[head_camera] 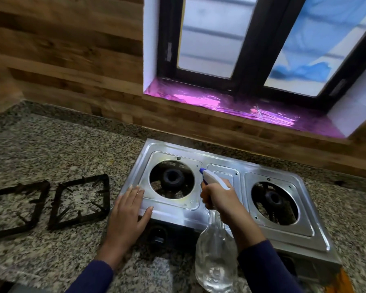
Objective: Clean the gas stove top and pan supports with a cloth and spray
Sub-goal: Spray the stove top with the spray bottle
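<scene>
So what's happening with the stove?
A person is getting the stove top wet for cleaning. Their right hand grips a clear spray bottle, with the nozzle pointed over the steel. Their left hand rests flat on the stove's front left corner. The two black pan supports are off and lie side by side on the granite counter to the left. No cloth shows.

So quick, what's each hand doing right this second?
Left hand: open, fingers flat, resting on the front left corner of the stove top.
Right hand: closed around the neck of the spray bottle, nozzle aimed at the stove.
</scene>
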{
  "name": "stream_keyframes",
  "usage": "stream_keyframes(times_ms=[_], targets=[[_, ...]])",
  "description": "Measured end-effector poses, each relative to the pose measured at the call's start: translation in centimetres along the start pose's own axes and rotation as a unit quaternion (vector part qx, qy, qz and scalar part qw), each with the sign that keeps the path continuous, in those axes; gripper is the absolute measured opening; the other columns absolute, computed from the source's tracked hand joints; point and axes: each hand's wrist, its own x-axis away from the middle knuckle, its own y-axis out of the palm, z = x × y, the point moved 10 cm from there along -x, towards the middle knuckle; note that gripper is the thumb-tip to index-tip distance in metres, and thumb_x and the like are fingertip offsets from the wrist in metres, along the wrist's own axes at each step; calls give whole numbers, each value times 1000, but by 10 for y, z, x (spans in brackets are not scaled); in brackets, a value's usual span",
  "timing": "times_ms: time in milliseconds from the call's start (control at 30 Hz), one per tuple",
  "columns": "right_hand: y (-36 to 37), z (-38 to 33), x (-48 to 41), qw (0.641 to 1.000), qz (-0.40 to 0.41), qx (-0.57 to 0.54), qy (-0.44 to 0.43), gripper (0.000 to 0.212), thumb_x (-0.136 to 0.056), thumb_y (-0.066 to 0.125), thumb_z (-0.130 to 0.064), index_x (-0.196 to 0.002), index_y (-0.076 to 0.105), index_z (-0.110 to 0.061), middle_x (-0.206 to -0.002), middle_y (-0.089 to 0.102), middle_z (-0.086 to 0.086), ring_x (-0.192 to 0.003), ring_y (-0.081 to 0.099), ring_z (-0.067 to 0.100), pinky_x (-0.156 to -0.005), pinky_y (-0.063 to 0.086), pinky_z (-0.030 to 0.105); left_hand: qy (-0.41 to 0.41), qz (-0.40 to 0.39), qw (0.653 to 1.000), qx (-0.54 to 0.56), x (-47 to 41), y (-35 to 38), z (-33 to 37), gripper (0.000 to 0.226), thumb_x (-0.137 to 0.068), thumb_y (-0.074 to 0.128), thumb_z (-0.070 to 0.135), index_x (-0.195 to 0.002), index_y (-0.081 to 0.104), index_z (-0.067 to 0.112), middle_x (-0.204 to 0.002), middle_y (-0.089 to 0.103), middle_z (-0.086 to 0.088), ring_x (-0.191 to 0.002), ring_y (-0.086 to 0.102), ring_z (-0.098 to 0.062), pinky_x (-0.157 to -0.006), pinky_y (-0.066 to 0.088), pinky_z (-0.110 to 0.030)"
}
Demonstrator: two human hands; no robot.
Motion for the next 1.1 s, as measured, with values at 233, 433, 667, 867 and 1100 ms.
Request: stream_keyframes(times_ms=[233, 433, 667, 867, 1100], targets=[[42, 2, 2, 997, -61, 37, 6, 15, -55, 46, 0, -69, 49, -5, -69, 42, 14, -60, 38, 20, -48, 34, 21, -33, 11, 999, 4, 8, -7, -24, 71, -93, 32, 61, -144, 45, 14, -152, 41, -3, -144, 30, -18, -117, 24, -39], [65, 22, 13, 989, -132, 69, 24, 9, -70, 46, 2, -77, 50, 7, -72, 51, 12, -65, 47, 19, -54, 41, 25, -32, 14, 999, 17, 12, -11, -32, 71, -93, 33, 62, -143, 45, 14, -152, 40, -3, -144, 31, -18, -116, 28, -39], [77, 53, 30, 985, -159, 35, 63, 42, -79, 49, -15, -90, 35, 23, -66, 21, 15, -57, 19, 25, -49, 21, 27, -13, 1, 1000, 14, 10, -8, -36, 75, -93, 32, 65, -147, 40, 14, -155, 37, -3, -146, 26, -17, -117, 26, -38], [56, 78, 40, 983, -125, 110, 76, 40, -91, 49, -25, -72, 45, 9, -63, 40, 17, -53, 37, 21, -52, 31, 24, 26, -3, 1000, 11, 6, -3, -28, 72, -95, 34, 60, -149, 36, 12, -155, 35, -4, -147, 22, -17, -120, 19, -41], [-29, 102, 66, 984, 42, 152, 80, 14, -65, 46, -5, -78, 51, 0, -64, 43, 9, -54, 40, 17, -52, 31, 29, 187, -21, 981, 41, 8, 21, 53, 56, -96, 42, 43, -141, 48, 11, -147, 47, -8, -142, 36, -22, -116, 24, -43]])
